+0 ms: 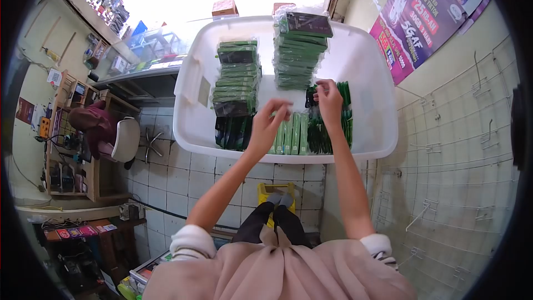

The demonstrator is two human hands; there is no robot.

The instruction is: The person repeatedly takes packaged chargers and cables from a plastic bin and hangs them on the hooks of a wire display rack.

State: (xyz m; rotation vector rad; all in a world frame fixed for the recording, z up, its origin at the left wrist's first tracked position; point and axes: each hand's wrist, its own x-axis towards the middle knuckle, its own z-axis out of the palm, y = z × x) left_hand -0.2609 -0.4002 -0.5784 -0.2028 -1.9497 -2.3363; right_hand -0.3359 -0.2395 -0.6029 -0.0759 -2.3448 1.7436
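My left hand (pixel 270 125) hovers over the near middle of a white plastic tub (pixel 371 61), its fingers curled and apart with nothing between them. At the right side of the tub, my right hand (pixel 328 100) is over a row of dark green packets (pixel 327 133), its fingertips close together; whether they pinch anything is too small to tell. A tall stack of green packets in clear wrap (pixel 300 53) rises behind it. Another wrapped stack (pixel 236 78) stands at the left. Light green boxes (pixel 291 133) stand upright between my hands, and dark packets (pixel 230 132) lie at the near left.
A person (pixel 91 119) sits by a desk at the left, near a white chair (pixel 127 139). A glass display counter (pixel 144 53) is beyond the tub's left side. A wire rack (pixel 455 133) lines the right wall. A yellow stool (pixel 266 191) is below.
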